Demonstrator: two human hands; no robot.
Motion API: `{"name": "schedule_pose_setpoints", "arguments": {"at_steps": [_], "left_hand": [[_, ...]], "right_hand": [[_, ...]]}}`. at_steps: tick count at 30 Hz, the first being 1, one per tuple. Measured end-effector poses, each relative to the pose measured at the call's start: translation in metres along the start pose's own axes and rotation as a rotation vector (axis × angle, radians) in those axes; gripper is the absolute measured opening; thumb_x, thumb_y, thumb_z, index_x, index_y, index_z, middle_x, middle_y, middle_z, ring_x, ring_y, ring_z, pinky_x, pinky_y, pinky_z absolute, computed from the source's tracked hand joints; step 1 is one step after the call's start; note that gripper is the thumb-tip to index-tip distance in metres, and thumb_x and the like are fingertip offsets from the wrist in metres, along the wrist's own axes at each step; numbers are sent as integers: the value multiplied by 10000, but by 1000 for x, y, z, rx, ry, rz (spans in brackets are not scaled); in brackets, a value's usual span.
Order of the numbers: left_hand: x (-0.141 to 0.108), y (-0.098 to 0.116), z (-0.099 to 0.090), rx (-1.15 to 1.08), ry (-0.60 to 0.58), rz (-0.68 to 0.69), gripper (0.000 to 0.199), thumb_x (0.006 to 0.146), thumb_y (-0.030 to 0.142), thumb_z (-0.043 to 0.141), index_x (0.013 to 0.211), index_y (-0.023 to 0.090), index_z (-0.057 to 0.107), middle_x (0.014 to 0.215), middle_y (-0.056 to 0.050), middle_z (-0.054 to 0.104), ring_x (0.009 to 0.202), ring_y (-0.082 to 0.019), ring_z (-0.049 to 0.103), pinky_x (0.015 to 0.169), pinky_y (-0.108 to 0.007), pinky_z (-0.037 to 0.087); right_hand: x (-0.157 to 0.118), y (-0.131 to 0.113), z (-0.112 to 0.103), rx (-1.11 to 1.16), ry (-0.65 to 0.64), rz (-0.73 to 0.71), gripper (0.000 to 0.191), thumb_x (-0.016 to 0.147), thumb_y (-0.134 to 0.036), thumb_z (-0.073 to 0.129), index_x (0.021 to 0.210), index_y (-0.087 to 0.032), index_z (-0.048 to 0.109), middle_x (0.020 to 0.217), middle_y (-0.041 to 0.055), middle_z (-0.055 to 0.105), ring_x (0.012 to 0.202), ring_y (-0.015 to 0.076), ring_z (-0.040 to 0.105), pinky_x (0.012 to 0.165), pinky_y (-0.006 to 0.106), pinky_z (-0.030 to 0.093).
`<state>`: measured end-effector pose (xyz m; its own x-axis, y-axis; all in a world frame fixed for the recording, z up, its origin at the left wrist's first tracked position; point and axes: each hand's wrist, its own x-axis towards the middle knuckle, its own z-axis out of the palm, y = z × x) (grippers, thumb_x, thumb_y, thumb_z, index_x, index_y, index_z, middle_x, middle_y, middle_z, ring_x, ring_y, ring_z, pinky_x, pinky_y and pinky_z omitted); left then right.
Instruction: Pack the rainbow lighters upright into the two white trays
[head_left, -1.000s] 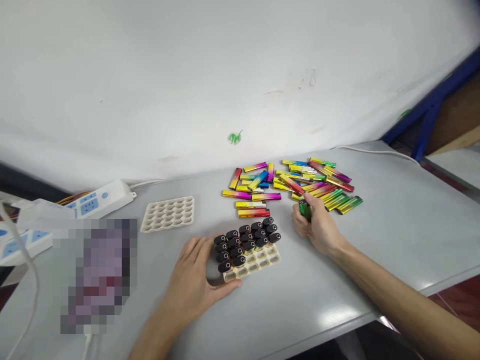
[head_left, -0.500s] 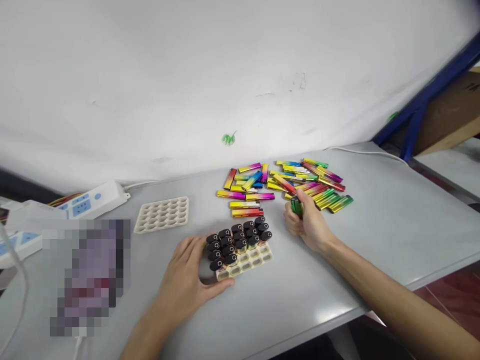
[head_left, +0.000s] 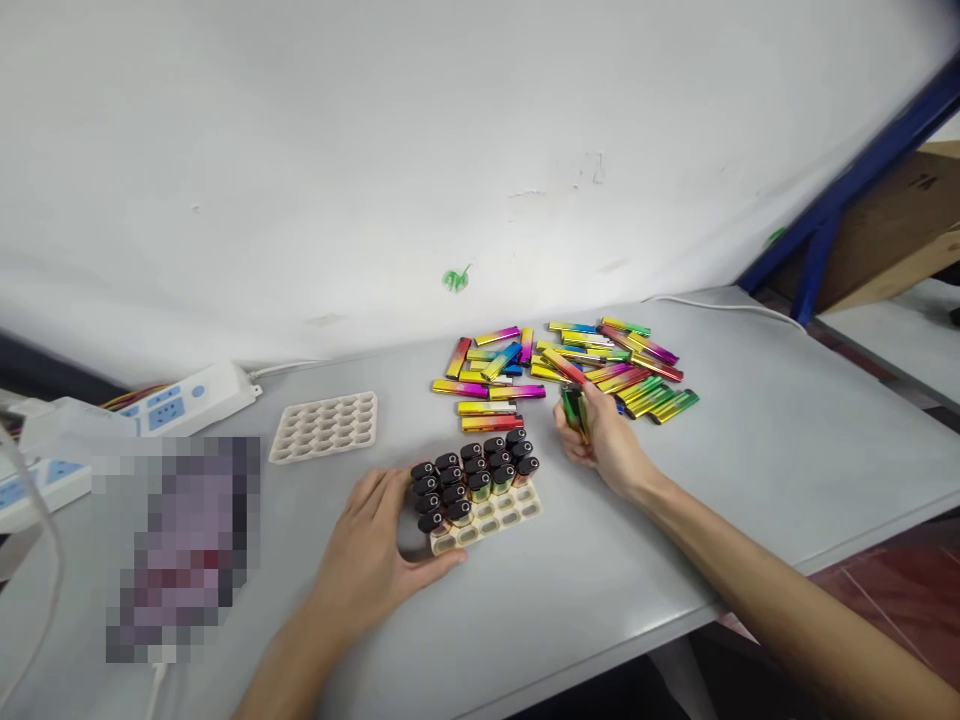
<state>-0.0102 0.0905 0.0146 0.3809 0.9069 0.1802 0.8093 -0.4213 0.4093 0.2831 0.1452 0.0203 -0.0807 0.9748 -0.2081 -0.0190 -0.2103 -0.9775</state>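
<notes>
My left hand [head_left: 367, 560] is curled round the left end of a cream tray [head_left: 487, 527], thumb at the front edge and fingers at the back corner. Upright lighters [head_left: 452, 495] with black ends up fill the tray's rear and left holes; bare holes show along the front and right. My right hand [head_left: 604, 435] is closed in the air just right of the tray, gripping a green and yellow lighter [head_left: 574, 408]; whether it holds more than one I cannot tell. Behind it lie many loose shiny lighters [head_left: 517, 392] in yellow, red, purple, blue and green.
A second cream tray [head_left: 324, 428] with bare holes lies at the left. Farther left are a white power strip [head_left: 202, 388], a blurred-out object [head_left: 184, 540] and a white cable [head_left: 45, 540]. A white wall [head_left: 375, 200] backs the grey table [head_left: 750, 430].
My right hand with the green lighter has moved slightly left towards the tray, and the lighter has tilted. My left hand stays on the tray. The whole view has shifted a little.
</notes>
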Motion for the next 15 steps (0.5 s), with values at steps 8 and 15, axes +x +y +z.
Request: {"name": "schedule_pose_setpoints", "arguments": {"at_steps": [8, 15], "left_hand": [[-3, -3, 3, 0, 20, -7, 653, 737, 555, 743, 1224, 211, 476, 1035, -69, 619, 987, -288, 567, 778, -410, 499], [-2, -1, 1, -24, 8, -9, 683, 729, 537, 761, 1265, 215, 486, 1064, -70, 638, 1032, -294, 571, 812, -411, 508]], "right_hand": [[-22, -38, -14, -544, 84, -411, 263, 840, -465, 681, 862, -208, 627, 848, 32, 623, 747, 163, 541, 680, 314, 436], [-70, -50, -1, -523, 165, -494, 288, 804, -464, 747, 979, -250, 668, 703, 9, 688, 572, 166, 601, 540, 307, 486]]}}
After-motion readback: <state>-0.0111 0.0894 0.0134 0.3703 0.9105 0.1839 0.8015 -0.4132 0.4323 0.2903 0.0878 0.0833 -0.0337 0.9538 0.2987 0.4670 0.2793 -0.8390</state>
